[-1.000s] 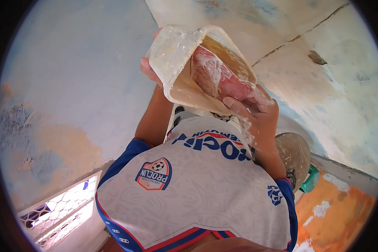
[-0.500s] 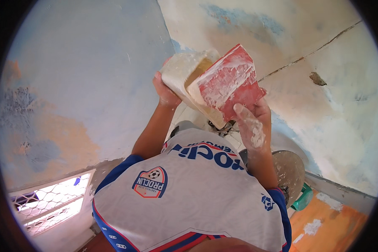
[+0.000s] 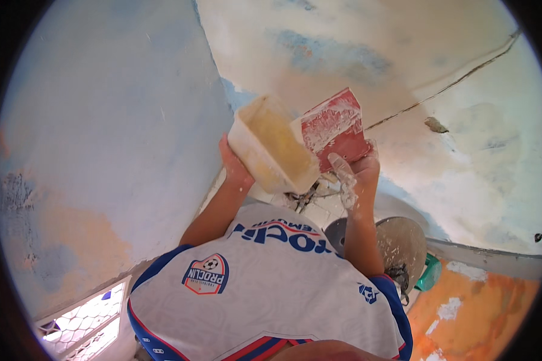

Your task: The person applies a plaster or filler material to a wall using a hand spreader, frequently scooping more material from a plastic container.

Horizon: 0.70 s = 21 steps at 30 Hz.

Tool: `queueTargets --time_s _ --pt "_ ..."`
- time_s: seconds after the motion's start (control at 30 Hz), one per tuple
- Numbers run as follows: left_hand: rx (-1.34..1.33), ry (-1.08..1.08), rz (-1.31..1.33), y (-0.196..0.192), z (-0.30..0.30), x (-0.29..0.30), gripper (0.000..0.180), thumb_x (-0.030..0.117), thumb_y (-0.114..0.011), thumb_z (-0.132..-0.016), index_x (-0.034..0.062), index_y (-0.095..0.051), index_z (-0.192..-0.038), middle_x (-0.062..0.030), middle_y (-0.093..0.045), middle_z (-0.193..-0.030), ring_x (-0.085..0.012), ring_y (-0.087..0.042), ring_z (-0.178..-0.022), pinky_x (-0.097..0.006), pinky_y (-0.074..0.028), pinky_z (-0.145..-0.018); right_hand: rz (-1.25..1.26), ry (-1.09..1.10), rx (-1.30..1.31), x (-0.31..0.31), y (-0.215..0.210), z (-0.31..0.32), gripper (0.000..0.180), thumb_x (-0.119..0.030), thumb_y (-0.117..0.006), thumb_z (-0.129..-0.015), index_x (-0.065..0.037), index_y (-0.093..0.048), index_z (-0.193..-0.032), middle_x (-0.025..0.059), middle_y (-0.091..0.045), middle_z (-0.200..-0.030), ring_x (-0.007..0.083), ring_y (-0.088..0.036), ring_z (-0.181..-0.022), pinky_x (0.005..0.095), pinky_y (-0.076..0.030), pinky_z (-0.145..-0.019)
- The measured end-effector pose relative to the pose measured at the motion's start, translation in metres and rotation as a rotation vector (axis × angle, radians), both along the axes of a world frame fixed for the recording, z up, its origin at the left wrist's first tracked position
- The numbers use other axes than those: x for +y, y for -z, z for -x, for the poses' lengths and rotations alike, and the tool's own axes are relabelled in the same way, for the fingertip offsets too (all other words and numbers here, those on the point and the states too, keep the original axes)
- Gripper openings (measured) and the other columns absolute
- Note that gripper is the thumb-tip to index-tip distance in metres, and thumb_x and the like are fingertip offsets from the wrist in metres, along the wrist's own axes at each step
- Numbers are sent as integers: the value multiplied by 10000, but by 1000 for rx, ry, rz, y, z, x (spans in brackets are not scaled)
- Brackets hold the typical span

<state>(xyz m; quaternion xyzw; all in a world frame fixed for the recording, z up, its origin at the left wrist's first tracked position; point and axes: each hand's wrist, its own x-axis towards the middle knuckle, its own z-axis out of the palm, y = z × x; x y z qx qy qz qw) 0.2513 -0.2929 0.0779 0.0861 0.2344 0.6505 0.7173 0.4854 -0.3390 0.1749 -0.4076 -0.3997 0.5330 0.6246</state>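
Two things are held up near the patchy wall: a cream plastic tub gripped by the left hand, a red flat trowel pinched by the right hand, with much bare wall left.

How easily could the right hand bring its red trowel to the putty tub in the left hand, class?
Probably easily. The right hand grips the red trowel, whose blade already overlaps the rim of the putty tub held up by the left hand. The tub's open side faces the trowel, and nothing lies between them.
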Motion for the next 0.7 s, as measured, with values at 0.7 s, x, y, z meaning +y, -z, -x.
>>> queueTargets --time_s 0.7 --pt "-52 64 40 -8 125 92 751 627 -270 -998 116 -432 -1523 -126 -517 -1493 -342 -502 -1367 -506 -411 -1145 161 2 374 49 2 134 358 46 -610 -938 5 -572 -1292 146 -687 -1221 233 -707 -1060 382 -603 -890"
